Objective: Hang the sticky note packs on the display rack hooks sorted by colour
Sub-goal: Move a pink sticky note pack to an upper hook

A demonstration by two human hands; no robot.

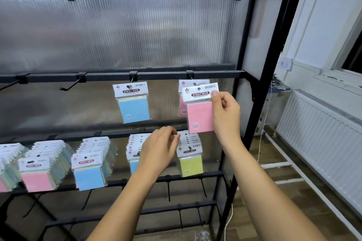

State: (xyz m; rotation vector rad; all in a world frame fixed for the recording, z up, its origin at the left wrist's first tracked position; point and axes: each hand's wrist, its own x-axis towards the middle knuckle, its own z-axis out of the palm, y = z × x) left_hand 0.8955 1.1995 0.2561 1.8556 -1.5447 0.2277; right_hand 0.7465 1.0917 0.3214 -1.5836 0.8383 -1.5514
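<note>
Pink pack in hand: pink sticky note pack in clear wrap with a white header card (200,108), held up at the far right hook of the middle rail, overlapping a second pink sticky note pack (183,100) already hanging there.
Right hand: my right hand (225,112) pinches the right edge of the front pink pack, thumb on its white header, fingers curled behind.
Left hand: my left hand (159,147) reaches into the lower row with fingers curled, fingertips at the white headers between two stacks; I cannot tell whether it grips a pack.
Blue pack: a single blue sticky note pack with white header (133,101) hangs on the next hook to the left on the same rail, well apart from the pink ones.
Bare hook: a black metal hook (71,85) further left on that rail carries nothing.
Lower row: a yellow-green fronted stack of packs (190,160) just right of my left hand, a blue fronted stack (90,170) to its left, and a pink fronted stack (38,174) beyond that.
Rack: black metal display rack (260,88) with a ribbed translucent plastic back panel (125,29).
Room: white radiator (321,135) under a window to the right.
</note>
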